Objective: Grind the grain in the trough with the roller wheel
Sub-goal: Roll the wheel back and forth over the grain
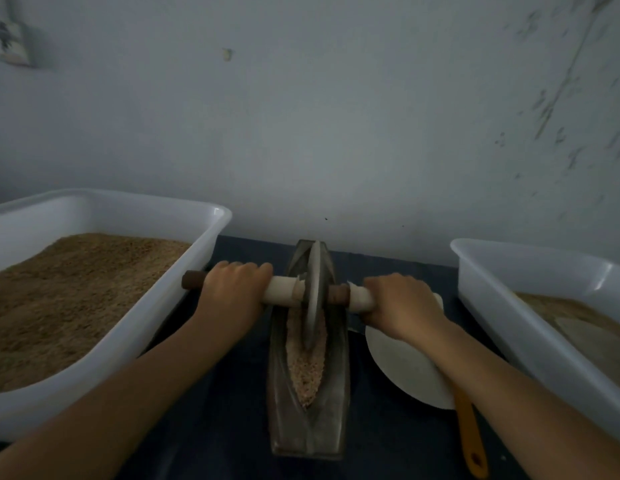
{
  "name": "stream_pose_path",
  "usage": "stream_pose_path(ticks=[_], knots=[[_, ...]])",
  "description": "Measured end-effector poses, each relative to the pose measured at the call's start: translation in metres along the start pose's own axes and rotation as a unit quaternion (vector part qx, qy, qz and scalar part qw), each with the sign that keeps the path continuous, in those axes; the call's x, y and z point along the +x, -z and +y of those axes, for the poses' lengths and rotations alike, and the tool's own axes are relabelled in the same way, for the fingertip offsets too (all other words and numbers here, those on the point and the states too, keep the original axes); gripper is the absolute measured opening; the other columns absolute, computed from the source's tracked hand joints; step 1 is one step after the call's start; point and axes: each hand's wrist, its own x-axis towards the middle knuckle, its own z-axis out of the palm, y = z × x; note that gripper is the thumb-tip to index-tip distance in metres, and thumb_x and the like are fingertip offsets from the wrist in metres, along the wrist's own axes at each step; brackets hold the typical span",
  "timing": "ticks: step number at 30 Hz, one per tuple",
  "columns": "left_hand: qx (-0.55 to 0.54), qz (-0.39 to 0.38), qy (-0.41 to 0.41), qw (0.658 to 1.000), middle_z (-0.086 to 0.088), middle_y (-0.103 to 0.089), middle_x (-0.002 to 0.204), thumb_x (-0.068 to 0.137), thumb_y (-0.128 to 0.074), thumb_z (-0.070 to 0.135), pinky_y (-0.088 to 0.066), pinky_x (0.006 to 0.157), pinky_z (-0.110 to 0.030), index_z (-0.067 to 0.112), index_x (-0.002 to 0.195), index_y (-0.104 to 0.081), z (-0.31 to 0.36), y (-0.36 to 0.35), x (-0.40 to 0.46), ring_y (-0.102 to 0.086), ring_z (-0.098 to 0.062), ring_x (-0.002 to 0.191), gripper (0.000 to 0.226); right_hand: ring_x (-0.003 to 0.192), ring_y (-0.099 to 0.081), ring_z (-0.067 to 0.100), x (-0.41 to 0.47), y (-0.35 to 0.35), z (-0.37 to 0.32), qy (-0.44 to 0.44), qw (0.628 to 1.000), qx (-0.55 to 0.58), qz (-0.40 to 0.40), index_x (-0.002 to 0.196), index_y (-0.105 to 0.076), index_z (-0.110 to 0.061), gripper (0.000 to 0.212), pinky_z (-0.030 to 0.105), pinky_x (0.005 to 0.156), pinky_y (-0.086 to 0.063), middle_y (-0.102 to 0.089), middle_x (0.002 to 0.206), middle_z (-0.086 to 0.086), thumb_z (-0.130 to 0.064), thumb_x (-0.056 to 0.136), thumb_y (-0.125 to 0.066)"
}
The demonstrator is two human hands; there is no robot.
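Two hands share the axle (284, 292): left hand (234, 291) and right hand (402, 306) each keep a closed grip on it beside the roller wheel (313, 292). Its crosswise axle squares the lengthwise trough (310, 358); grain (306, 368) lies lower-centre.

Looked like a small back-room grain or herb workshop, nothing fancy. A dark worktop (232, 410) was pushed right up against a scuffed, stained pale wall (336, 133), with a big white plastic tub (183, 271) of brown husky grain on one side, another white tub (509, 292) opposite, and an old metal boat-shaped grinding trough (336, 375) between them.
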Motion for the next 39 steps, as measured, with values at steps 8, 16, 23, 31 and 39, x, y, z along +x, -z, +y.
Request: stream_pose_path(ticks=[8, 16, 23, 31, 39], knots=[[-0.025, -0.032, -0.04, 0.998, 0.015, -0.056, 0.111, 0.087, -0.053, 0.043, -0.035, 0.087, -0.021, 0.036, 0.11, -0.042, 0.003, 0.035, -0.043, -0.053, -0.005, 0.104, 0.027, 0.065, -0.044, 0.007, -0.055, 0.023, -0.008, 0.029, 0.998, 0.025, -0.044, 0.064, -0.036, -0.034, 0.027, 0.02, 0.048, -0.023, -0.042, 0.063, -0.014, -0.042, 0.081, -0.056], [-0.016, -0.043, -0.012, 0.999, 0.01, -0.059, 0.106, 0.088, -0.054, 0.036, -0.038, 0.082, -0.023, 0.029, 0.103, -0.045, 0.003, 0.02, -0.02, -0.057, -0.009, 0.096, 0.019, 0.07, -0.05, 0.014, -0.03, 0.017, -0.007, 0.013, 0.999, 0.009, -0.039, 0.07, -0.045, -0.031, 0.019, 0.025, 0.051, -0.027, -0.054, 0.077, -0.008, -0.04, 0.081, -0.057], [0.011, 0.001, -0.001, 1.0, 0.002, -0.062, 0.1, 0.088, -0.055, 0.031, -0.038, 0.078, -0.026, 0.022, 0.097, -0.05, -0.001, -0.004, 0.025, -0.06, -0.016, 0.09, 0.014, 0.084, -0.059, 0.022, 0.016, -0.004, 0.004, -0.034, 0.999, 0.019, -0.014, 0.081, -0.054, -0.031, 0.014, 0.028, 0.06, -0.031, -0.062, 0.091, -0.002, -0.038, 0.076, -0.064], [-0.009, -0.029, 0.024, 0.999, 0.002, -0.062, 0.102, 0.088, -0.055, 0.03, -0.039, 0.079, -0.026, 0.021, 0.1, -0.05, -0.006, -0.013, 0.03, -0.059, -0.015, 0.092, 0.015, 0.071, -0.052, 0.017, 0.031, -0.002, 0.004, -0.006, 1.0, -0.007, 0.017, 0.07, -0.045, -0.026, 0.017, 0.027, 0.048, -0.021, -0.052, 0.075, -0.004, -0.028, 0.078, -0.06], [-0.008, -0.009, -0.036, 0.999, 0.01, -0.059, 0.107, 0.087, -0.055, 0.035, -0.036, 0.081, -0.022, 0.028, 0.105, -0.046, 0.001, 0.013, -0.016, -0.057, -0.01, 0.097, 0.021, 0.07, -0.048, 0.012, -0.032, 0.014, -0.007, 0.005, 0.999, 0.04, -0.032, 0.074, -0.043, -0.034, 0.018, 0.028, 0.057, -0.03, -0.05, 0.074, -0.011, -0.04, 0.083, -0.057]])
